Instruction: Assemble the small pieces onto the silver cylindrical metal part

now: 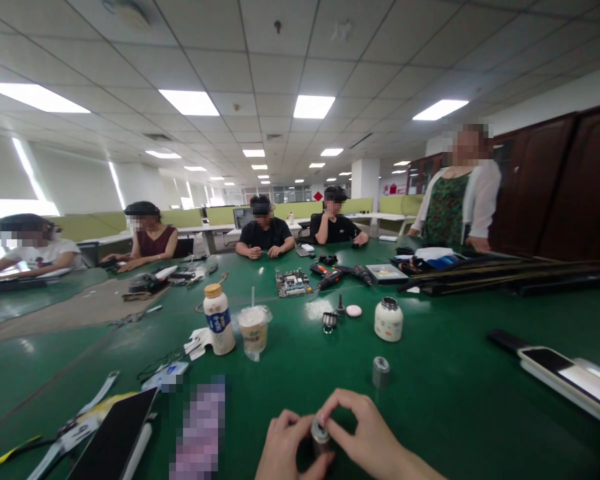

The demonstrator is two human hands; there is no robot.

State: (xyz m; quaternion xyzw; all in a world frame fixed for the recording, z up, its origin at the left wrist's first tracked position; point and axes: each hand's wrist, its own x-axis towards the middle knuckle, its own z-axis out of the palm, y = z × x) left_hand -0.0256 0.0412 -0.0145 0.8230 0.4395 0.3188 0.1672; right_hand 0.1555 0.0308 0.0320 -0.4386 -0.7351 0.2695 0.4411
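Near the bottom centre, a small metal cylinder (321, 437) stands upright between my hands. My left hand (286, 445) closes round its left side, thumb at the front. My right hand (363, 427) pinches at the top rim, thumb and index finger together; anything tiny between those fingertips is hidden. A second metal cylinder (381, 372) stands on the green table just beyond my right hand. Farther off are a cream-coloured jar (389, 320) with an open metal neck, a pink disc (353, 311), a dark metal fitting (341, 305) and a small metal part with rings (329, 323).
On the green table (455, 400) stand a milk bottle (219, 320) and a lidded cup (254, 332). A black tablet (115, 437) and tools lie left. Beyond are a circuit board (293, 283) and power drills (329, 277). Several people sit around; one person stands at right.
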